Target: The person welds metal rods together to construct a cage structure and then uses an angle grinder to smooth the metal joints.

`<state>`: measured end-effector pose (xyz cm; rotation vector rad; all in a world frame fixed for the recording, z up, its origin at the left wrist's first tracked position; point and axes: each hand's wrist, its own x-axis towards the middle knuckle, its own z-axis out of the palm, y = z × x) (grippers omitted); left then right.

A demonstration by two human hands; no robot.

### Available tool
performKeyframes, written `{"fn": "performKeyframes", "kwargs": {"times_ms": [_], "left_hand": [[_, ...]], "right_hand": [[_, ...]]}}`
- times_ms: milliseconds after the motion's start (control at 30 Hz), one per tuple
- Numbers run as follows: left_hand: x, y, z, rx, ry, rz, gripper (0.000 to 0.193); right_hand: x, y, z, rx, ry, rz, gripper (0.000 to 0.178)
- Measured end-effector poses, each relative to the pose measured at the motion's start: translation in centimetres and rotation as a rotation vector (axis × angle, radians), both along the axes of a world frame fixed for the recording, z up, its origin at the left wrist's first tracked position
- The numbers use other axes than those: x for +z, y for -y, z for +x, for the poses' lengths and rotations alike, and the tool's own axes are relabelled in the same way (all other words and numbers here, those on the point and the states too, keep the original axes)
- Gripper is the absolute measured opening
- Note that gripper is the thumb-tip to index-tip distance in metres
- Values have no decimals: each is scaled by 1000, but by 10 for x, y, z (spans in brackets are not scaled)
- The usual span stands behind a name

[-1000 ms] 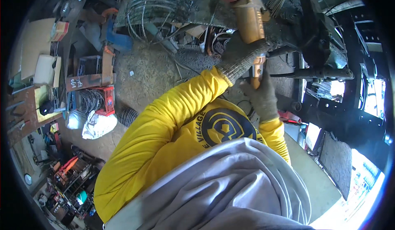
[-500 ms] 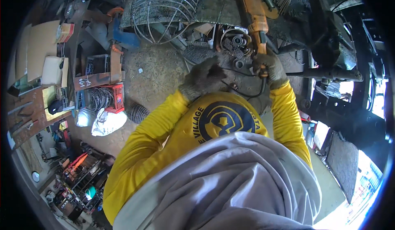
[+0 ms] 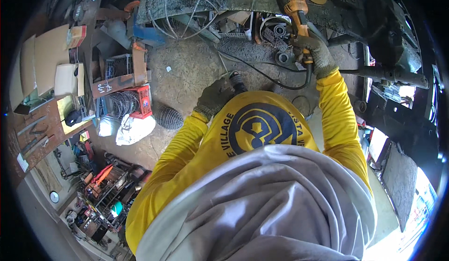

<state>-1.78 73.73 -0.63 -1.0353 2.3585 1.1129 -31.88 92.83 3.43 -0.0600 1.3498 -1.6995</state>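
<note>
My right hand (image 3: 315,55), in a grey work glove, is wrapped round the rear handle of a long orange angle grinder (image 3: 292,1). Its far end reaches past the top of the view, so the working head is hidden. From the handle a black power cord (image 3: 276,82) loops down and then left. My left hand (image 3: 214,98), also gloved, hangs low beside the front of my yellow shirt. Its fingers look loosely apart with nothing between them. Just right of it a dark sandal on a foot (image 3: 237,81) shows on the floor.
A steel workbench (image 3: 252,8) runs along the far side, with a round wire cage (image 3: 186,6) on it. Metal rings (image 3: 283,57) and scrap lie beneath. On the left are a red crate (image 3: 142,103), a white sack (image 3: 134,130) and a coiled spring (image 3: 169,118).
My left hand has moved down and left, away from the cord. My right hand, still on the angle grinder's handle, sits slightly higher and farther right, and the view has shifted.
</note>
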Motion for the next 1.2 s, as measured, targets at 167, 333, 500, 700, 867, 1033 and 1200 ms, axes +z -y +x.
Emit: {"fn": "performKeyframes", "kwargs": {"times_ms": [167,333,500,700,867,1033,1200], "left_hand": [[-2,4,-4,-27,115,86,58],[16,-3,-22,-76,157,-20,52],[25,0,-36,-132,56,46,54],[-5,4,-18,-206,69,-5,52],[-37,13,24,49,161,342,51],[-42,0,45,2,100,116,62],[-93,14,88,178,132,180,65]], "right_hand": [[1,3,-1,-2,29,-7,24],[-4,-1,-5,3,68,22,30],[25,8,3,28,24,46,24],[20,8,6,1,151,-104,22],[17,7,13,-22,23,-128,26],[35,1,21,-78,19,-75,28],[21,7,15,-1,-245,14,25]]}}
